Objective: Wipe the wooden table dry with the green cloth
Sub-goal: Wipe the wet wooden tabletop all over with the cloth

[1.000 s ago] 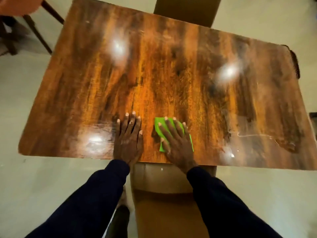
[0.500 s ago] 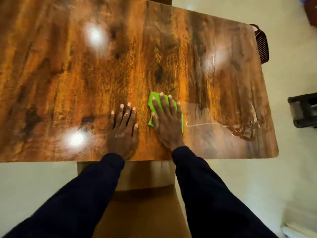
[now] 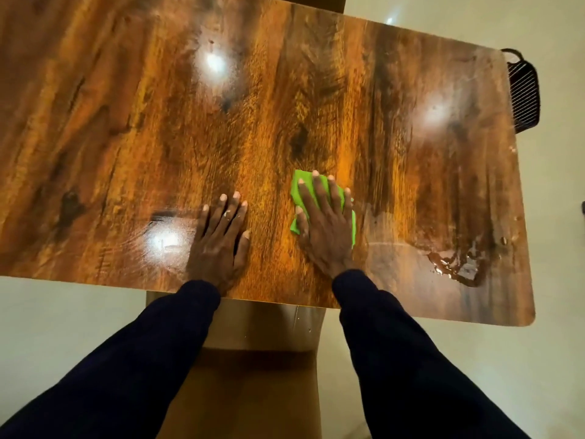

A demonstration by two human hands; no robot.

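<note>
Head view: green cloth (image 3: 298, 189), bright and folded flat, lies lower centre of the glossy wooden tabletop (image 3: 126, 137), pressed under the flat, straight-fingered right hand (image 3: 326, 223). Left hand (image 3: 220, 239) rests palm-down just left of it, holding nothing. Water puddle (image 3: 459, 264) sits at lower right.
</note>
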